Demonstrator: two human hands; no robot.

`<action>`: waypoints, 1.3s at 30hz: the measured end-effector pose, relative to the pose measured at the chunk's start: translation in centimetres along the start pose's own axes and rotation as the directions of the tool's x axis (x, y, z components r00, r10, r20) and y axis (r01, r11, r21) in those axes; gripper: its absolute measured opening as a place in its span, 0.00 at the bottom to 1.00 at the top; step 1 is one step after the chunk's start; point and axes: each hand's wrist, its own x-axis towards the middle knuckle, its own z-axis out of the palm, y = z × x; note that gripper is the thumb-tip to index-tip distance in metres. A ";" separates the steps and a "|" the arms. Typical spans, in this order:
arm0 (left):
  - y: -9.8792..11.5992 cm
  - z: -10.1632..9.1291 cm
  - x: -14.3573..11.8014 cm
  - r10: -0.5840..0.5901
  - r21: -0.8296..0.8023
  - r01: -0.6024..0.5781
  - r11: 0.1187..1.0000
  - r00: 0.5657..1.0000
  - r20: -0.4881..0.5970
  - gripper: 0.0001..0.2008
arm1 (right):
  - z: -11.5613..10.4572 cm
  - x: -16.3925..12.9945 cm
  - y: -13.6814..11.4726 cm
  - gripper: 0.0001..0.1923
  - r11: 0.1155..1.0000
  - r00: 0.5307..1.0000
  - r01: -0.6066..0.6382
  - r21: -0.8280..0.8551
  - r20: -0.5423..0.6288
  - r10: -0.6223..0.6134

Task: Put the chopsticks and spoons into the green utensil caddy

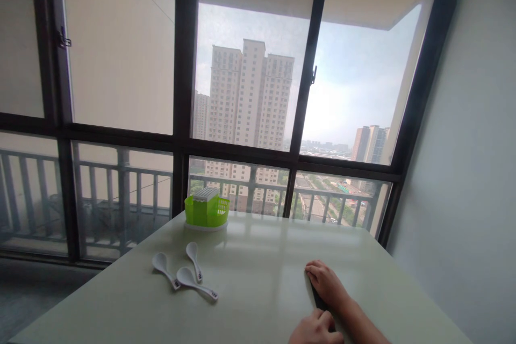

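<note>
A dark, narrow, flat object (318, 298) is at the right side of the pale table, slanting between my two hands. My right hand (325, 282) is closed over its far end, with the forearm reaching in from the lower right. Nearer to me, at the bottom edge of the picture, my left hand (316, 328) is curled around its near end. The fingers hide much of the object, so its kind cannot be made out. To the left, a group of white spoons lies on the table: one spoon (161, 263), a second (193, 258) and a third (195, 284).
At the far edge of the pale green table (258, 258) stands a bright green basket (205, 212) with a white base and a striped top on its middle part. Dark-framed windows (183, 64) rise behind it, with a railing outside. A plain wall (467, 161) is on the right.
</note>
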 end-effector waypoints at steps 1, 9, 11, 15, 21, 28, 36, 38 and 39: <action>0.1 0.2 0.1 0.002 0.020 -0.002 1.000 1.000 0.004 0.04 | 0.2 0.1 0.2 0.17 1.000 1.000 -0.004 0.001 -0.001 0.004; -0.5 -0.3 0.2 0.032 0.097 -0.029 0.995 0.999 -0.028 0.08 | 1.2 0.7 1.9 0.18 0.998 0.999 0.006 0.058 -0.051 -0.003; -0.7 -0.4 0.1 0.046 0.103 -0.043 0.994 0.999 -0.026 0.08 | 1.4 0.9 2.4 0.20 0.996 0.997 -0.002 0.088 -0.080 0.009; -0.8 -0.8 -0.3 0.055 0.100 -0.056 0.993 0.998 0.015 0.07 | 1.4 1.1 3.6 0.19 0.982 0.988 -0.102 0.158 -0.100 0.119; -0.6 -2.0 0.4 0.058 0.041 -0.061 0.997 0.995 0.078 0.07 | -0.3 1.4 3.7 0.20 0.951 0.968 -0.227 0.209 -0.062 0.244; -2.2 -6.1 -4.2 -0.161 -0.015 0.161 0.987 0.987 -0.003 0.13 | -3.5 0.2 4.0 0.23 0.900 0.876 -0.376 0.223 -0.232 0.423; -9.9 -24.5 -16.6 -0.845 0.136 0.839 0.527 0.534 -0.018 0.10 | -2.6 0.2 -0.1 0.20 0.914 0.908 -0.391 0.103 -0.120 0.402; -13.3 -28.0 -18.9 -0.923 0.269 0.902 0.337 0.373 -0.092 0.13 | -1.1 1.6 -4.8 0.15 0.945 0.944 -0.320 0.067 -0.059 0.323; -15.1 -29.4 -19.8 -0.950 0.335 0.912 0.236 0.290 -0.120 0.15 | -0.1 2.3 -7.6 0.12 0.958 0.961 -0.273 0.086 -0.027 0.277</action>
